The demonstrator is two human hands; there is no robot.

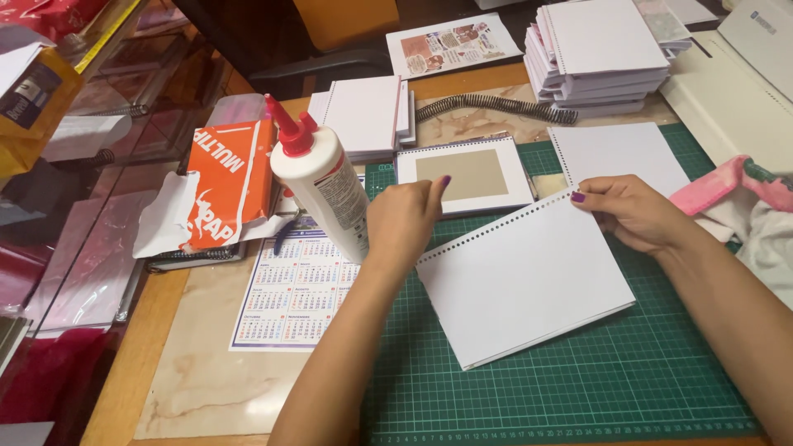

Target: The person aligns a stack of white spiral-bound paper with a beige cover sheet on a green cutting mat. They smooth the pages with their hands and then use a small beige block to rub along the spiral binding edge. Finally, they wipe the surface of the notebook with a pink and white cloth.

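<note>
Near: white punched board (520,285) flat on green cutting mat (578,388), pinned for steadiness. Left hand (405,223) fingers curled on its corner; right hand (632,211) fingertips pinching perforated edge. Beyond left fingers: glue bottle (318,186), framed cover (462,175), stacked covers (599,54).

At ten o'clock lies an orange paper packet (221,183); a calendar sheet (289,297) rests at eight, a black spiral coil (496,107) at twelve, stacked white pads (599,54) at one, pink cloth (727,186) at three
</note>
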